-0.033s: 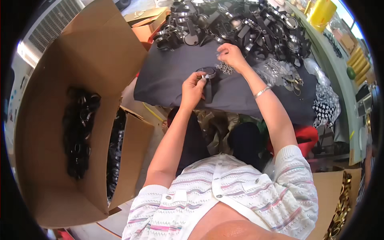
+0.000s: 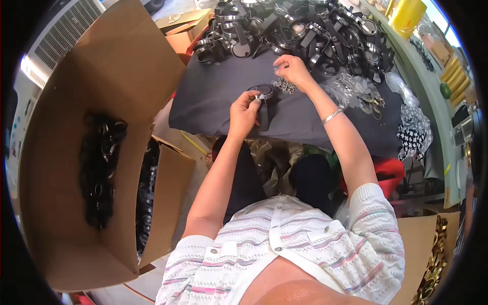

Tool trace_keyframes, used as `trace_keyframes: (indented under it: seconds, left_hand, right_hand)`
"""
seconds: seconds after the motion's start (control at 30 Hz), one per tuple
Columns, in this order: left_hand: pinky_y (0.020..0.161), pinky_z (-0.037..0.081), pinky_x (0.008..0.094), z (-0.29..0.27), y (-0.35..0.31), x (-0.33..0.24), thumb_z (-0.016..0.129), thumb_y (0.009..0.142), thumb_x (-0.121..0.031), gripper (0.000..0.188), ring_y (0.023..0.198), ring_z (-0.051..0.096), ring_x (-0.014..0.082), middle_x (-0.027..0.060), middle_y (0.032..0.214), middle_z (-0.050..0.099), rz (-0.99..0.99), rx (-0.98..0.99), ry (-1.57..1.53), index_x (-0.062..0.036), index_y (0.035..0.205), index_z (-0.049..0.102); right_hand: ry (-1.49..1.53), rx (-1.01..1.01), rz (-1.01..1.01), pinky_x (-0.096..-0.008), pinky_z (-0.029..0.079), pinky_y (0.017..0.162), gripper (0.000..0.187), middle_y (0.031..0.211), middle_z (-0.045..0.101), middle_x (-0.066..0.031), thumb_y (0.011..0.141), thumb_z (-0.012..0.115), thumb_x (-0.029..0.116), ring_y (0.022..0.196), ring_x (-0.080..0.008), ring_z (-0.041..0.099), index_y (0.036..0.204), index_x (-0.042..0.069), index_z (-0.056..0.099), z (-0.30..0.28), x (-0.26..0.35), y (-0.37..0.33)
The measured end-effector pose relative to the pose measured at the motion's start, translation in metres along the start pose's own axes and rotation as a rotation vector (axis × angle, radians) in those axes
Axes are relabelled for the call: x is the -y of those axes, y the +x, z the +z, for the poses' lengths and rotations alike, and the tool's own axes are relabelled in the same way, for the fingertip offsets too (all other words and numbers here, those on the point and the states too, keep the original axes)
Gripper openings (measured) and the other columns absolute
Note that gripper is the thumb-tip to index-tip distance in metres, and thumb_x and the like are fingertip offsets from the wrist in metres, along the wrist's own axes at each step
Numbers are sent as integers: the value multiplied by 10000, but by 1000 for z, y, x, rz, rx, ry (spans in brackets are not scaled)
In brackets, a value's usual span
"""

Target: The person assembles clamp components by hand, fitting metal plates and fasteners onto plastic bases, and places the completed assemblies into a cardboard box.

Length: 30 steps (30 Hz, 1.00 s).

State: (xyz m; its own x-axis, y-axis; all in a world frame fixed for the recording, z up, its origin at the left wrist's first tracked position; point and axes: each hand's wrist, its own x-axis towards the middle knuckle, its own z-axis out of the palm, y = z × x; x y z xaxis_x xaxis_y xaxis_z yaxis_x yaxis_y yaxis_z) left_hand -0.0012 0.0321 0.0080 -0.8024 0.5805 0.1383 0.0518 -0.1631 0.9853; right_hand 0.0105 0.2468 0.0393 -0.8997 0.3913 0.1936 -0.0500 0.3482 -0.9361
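Note:
My left hand (image 2: 245, 113) is closed, thumb and fingers pinching a watch-like black strap (image 2: 264, 121) with a round, silver-rimmed part. The round part rests at the fingertips, and the strap hangs down over the dark cloth. My right hand (image 2: 294, 70) is raised a little to the right, thumb and fingertips brought together. A tiny glint shows at its fingertips, too small to name. Just below it lies a small heap of silver metal pieces (image 2: 285, 85). Behind both hands, a big pile of black straps with round silver parts (image 2: 300, 30) covers the back of the table.
Dark cloth (image 2: 203, 91) covers the table. Clear plastic bags with metal bits (image 2: 356, 94) lie right. A large open carton (image 2: 56, 168) holding black pieces stands left, beside a smaller carton (image 2: 170, 188). Gold-coloured pieces (image 2: 433, 264) fill a box at lower right. A yellow roll (image 2: 408, 18) stands far right.

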Motion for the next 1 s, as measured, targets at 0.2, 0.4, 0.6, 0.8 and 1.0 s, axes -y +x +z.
trace_keyframes:
  seconds: [0.2, 0.4, 0.6, 0.8, 1.0]
  left_hand:
    - [406, 418, 204, 2, -8, 1, 509, 854, -72, 158, 471, 448, 44, -22, 677, 503, -27, 25, -1, -46, 994, 576]
    - [384, 399, 204, 2, -11, -2, 514, 852, -64, 150, 459, 442, 44, -16, 659, 507, -18, -11, -28, -27, 985, 571]
    - [390, 401, 203, 0, -7, -1, 511, 854, -66, 148, 466, 448, 47, -12, 662, 508, -19, -29, -22, -31, 984, 573]
    - [390, 410, 203, 6, 0, 1, 512, 858, -71, 148, 466, 452, 46, -13, 665, 517, -26, -24, -14, -32, 985, 578]
    - [380, 403, 215, 1, 3, -2, 510, 849, -75, 143, 449, 457, 54, 3, 651, 539, 36, -56, 36, -29, 963, 584]
  right_hand:
    - [74, 27, -10, -193, 316, 423, 141, 667, 532, 28, 744, 618, -3, 504, -27, 418, 883, 11, 634, 1, 8, -20]
    - [-89, -55, -157, -179, 357, 491, 129, 680, 547, 19, 763, 605, 5, 585, -28, 471, 888, 12, 639, 4, 16, -45]
    - [-135, 45, -68, -254, 458, 614, 98, 713, 615, -60, 730, 630, 12, 672, -104, 575, 827, -2, 638, 3, 33, -69]
    - [-449, 75, -403, -249, 436, 636, 64, 703, 580, -36, 783, 573, -23, 672, -107, 534, 844, -16, 593, 1, 22, -78]
    - [-591, 4, -567, -362, 458, 660, 45, 798, 586, -134, 777, 568, 24, 740, -309, 578, 817, 8, 581, 19, 20, -86]
